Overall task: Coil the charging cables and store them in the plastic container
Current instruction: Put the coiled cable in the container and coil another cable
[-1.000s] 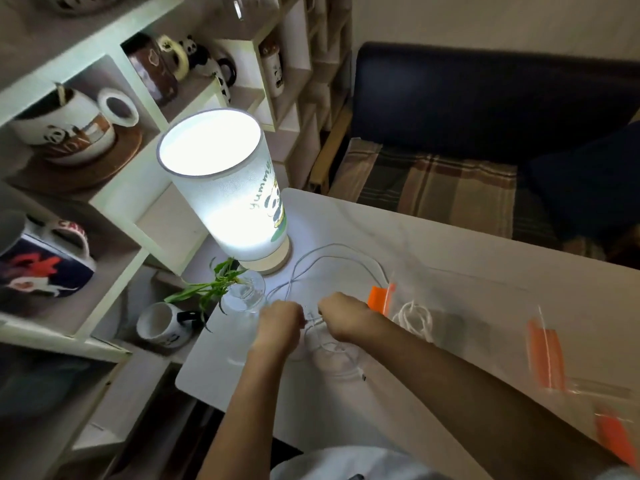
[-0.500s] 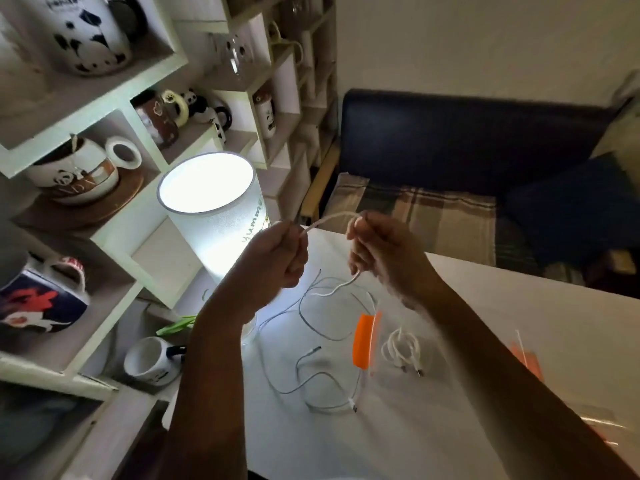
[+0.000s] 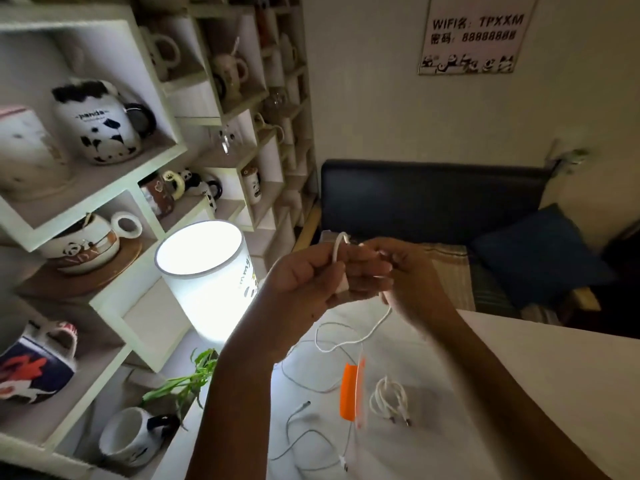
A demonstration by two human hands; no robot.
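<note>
Both hands are raised above the white table (image 3: 519, 393), close together, pinching one white charging cable (image 3: 349, 336). My left hand (image 3: 304, 282) grips its end, bent into a small loop above the fist. My right hand (image 3: 401, 271) holds the cable just beside it; the rest hangs down in a curve to the table. A second thin cable (image 3: 304, 441) lies loose on the table below. A clear plastic bag with an orange strip (image 3: 351, 391) lies flat, and a coiled white cable (image 3: 389, 400) rests inside it.
A lit cylindrical lamp (image 3: 204, 271) stands at the table's left edge beside a small green plant (image 3: 187, 382). White shelves (image 3: 114, 306) full of panda mugs fill the left side. A dark sofa (image 3: 433, 199) with a blue cushion (image 3: 540, 254) sits behind the table.
Both hands lifted from the table with one cable, then came closer together, folding the cable's end into a small loop. The view tilted upward.
</note>
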